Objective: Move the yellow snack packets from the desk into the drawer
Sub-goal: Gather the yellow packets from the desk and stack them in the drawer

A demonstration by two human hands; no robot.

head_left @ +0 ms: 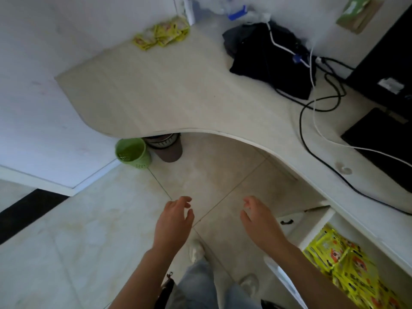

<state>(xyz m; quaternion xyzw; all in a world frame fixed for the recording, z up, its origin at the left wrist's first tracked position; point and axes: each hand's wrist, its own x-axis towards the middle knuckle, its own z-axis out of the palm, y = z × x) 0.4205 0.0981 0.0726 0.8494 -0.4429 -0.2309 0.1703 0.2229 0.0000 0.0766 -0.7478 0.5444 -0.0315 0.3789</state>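
Left hand (172,221) and right hand (259,219) both empty, fingers loosely spread, held over floor tiles near curved tabletop (178,94) edge. Small pile of yellow snack packets (161,34) at far left tabletop corner. More yellow packets (347,266) fill open drawer (312,226), near right. Green bin (132,152) under tabletop.

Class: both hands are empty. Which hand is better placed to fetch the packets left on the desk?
Left, probably. The left hand is on the same side as the far packets; the right hand hangs nearer the open drawer. Both are far from the pile.
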